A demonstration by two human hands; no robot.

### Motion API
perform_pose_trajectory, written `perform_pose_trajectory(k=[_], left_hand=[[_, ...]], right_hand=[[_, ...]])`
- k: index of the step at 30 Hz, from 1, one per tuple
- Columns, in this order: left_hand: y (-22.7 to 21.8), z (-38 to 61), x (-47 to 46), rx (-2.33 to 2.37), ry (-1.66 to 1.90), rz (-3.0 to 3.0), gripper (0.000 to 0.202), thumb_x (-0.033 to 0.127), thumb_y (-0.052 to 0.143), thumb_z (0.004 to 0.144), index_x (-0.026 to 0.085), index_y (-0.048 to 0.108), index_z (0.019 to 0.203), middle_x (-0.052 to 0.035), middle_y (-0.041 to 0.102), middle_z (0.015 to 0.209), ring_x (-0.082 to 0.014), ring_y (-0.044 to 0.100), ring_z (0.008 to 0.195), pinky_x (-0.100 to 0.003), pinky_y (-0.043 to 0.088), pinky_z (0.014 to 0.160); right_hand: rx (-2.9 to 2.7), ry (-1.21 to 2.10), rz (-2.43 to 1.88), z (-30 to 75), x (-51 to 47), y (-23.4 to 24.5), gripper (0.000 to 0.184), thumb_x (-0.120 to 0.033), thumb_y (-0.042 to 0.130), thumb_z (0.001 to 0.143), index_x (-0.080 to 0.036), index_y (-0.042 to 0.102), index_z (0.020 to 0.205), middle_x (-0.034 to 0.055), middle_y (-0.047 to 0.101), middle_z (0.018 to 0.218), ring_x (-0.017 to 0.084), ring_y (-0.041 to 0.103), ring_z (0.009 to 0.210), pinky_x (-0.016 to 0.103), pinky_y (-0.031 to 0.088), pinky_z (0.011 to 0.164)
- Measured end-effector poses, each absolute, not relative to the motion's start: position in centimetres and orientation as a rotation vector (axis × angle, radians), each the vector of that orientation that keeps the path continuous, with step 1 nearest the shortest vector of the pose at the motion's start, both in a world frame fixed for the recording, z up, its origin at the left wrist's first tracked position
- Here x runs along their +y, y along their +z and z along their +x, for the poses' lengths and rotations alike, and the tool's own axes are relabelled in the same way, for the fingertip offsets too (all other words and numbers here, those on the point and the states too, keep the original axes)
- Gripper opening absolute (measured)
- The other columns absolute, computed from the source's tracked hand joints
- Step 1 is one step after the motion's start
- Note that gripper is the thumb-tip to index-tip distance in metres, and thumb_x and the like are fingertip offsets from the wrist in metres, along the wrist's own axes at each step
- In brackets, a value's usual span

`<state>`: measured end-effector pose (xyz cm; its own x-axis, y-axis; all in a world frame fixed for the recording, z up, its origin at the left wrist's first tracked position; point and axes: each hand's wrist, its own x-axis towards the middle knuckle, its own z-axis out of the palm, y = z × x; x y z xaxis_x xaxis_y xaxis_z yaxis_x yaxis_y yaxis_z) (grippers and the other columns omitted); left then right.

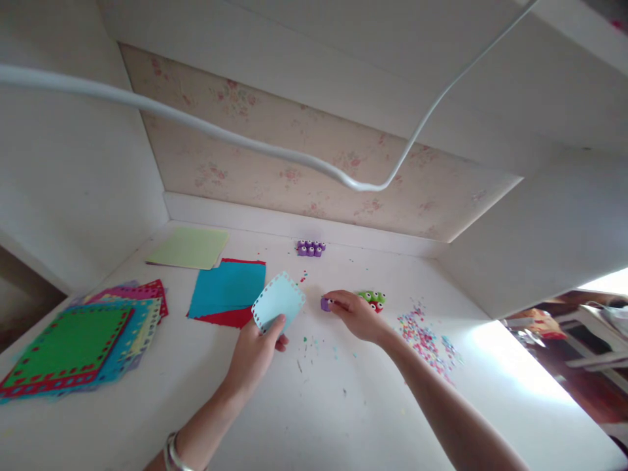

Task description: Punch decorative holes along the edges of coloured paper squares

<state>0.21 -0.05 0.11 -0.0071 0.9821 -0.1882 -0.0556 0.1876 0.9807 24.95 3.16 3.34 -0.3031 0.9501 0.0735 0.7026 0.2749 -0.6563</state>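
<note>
A small light-blue paper card [279, 302] with holes punched along its edges is pinched in my left hand [262, 340], thumb on top. To its right, my right hand [354, 314] has its fingers closed on a small purple craft punch [326, 304] at the table surface. Just beyond that hand sit several green punches [375, 296] and red punches [377, 306], partly hidden by it. A group of purple punches [310, 248] stands in rows near the back wall.
Stacked punched sheets [73, 340] lie at left, near blue paper [228, 288] over red paper and pale green sheets [189, 247]. Confetti [424, 337] is heaped at right, with scraps [309, 347] in the middle. A white cable [245, 140] hangs across above.
</note>
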Motion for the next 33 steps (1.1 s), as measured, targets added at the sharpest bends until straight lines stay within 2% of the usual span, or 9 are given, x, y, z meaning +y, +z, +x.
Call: perform_pose_trajectory(k=[3,7,10,13,19,24,28,30,33], left_hand=[[0.0,0.2,0.1,1.275,1.087,1.042,0.033,0.044,0.064,0.080,0.014,0.066,0.093,-0.0014,0.067,0.062,-0.0182,0.064,0.056,-0.027,0.055,0.051],[0.1,0.1,-0.1,1.286,1.045,1.063,0.032,0.043,0.063,0.081,0.014,0.065,0.094,-0.0017,0.067,0.062,-0.0185,0.064,0.057,-0.027,0.054,0.052],[0.3,0.0,-0.3,1.267,1.036,1.082,0.034,0.044,0.062,0.082,0.014,0.064,0.098,-0.0015,0.068,0.065,-0.0184,0.065,0.058,-0.028,0.055,0.053],[0.1,-0.1,-0.3,1.262,1.030,1.085,0.035,0.045,0.062,0.082,0.014,0.064,0.098,-0.0011,0.067,0.065,-0.0183,0.064,0.058,-0.028,0.054,0.054],[-0.6,0.2,0.1,1.272,0.986,1.135,0.033,0.046,0.060,0.083,0.014,0.065,0.091,0.0002,0.064,0.059,-0.0174,0.062,0.053,-0.028,0.053,0.053],[-1.0,0.3,0.1,1.278,0.976,1.149,0.034,0.048,0.060,0.083,0.015,0.065,0.094,-0.0015,0.068,0.065,-0.0178,0.063,0.056,-0.028,0.053,0.053],[-1.0,0.2,0.3,1.319,0.972,1.153,0.035,0.048,0.061,0.082,0.015,0.065,0.096,-0.0021,0.069,0.067,-0.0179,0.063,0.056,-0.028,0.052,0.054],[-0.8,0.1,0.3,1.315,0.972,1.150,0.034,0.048,0.060,0.083,0.016,0.065,0.093,-0.0013,0.067,0.064,-0.0180,0.063,0.056,-0.028,0.051,0.055],[-0.6,0.1,0.2,1.302,0.968,1.135,0.031,0.048,0.060,0.083,0.017,0.063,0.085,-0.0001,0.064,0.060,-0.0178,0.062,0.056,-0.027,0.050,0.055]], right_hand=[[-2.133,0.687,-1.626,25.0,3.3,3.5,0.029,-0.027,0.048,0.094,-0.025,0.070,0.112,0.0036,0.074,0.103,0.019,0.068,0.085,0.032,0.052,0.077],[-2.151,0.584,-1.712,26.8,3.9,3.9,0.030,-0.033,0.046,0.095,-0.028,0.070,0.113,0.0004,0.076,0.098,0.017,0.070,0.078,0.027,0.052,0.071],[-2.065,0.348,-1.877,30.6,5.6,4.7,0.031,-0.034,0.047,0.094,-0.030,0.070,0.114,-0.0007,0.076,0.102,0.018,0.071,0.084,0.026,0.053,0.074],[-2.004,0.202,-2.001,35.4,7.3,5.3,0.032,-0.032,0.047,0.092,-0.027,0.072,0.111,0.0034,0.075,0.109,0.025,0.069,0.099,0.033,0.052,0.084],[-2.036,0.201,-2.151,40.3,7.2,3.9,0.031,-0.029,0.047,0.090,-0.026,0.075,0.102,0.0043,0.076,0.104,0.025,0.070,0.095,0.035,0.052,0.084],[-2.005,0.337,-2.181,39.9,7.5,3.0,0.030,-0.029,0.049,0.090,-0.024,0.075,0.103,0.0072,0.075,0.108,0.028,0.068,0.101,0.039,0.049,0.091],[-1.948,0.546,-2.122,38.5,6.9,5.5,0.033,-0.031,0.046,0.093,-0.024,0.075,0.107,0.0095,0.075,0.105,0.030,0.068,0.102,0.043,0.048,0.094],[-1.970,0.741,-2.010,37.0,4.6,7.2,0.034,-0.034,0.043,0.097,-0.025,0.072,0.110,0.0090,0.074,0.106,0.028,0.067,0.101,0.043,0.050,0.093],[-2.063,1.240,-1.669,33.4,-1.8,8.7,0.025,-0.036,0.052,0.097,-0.024,0.066,0.114,0.0075,0.067,0.117,0.022,0.065,0.100,0.040,0.053,0.088]])
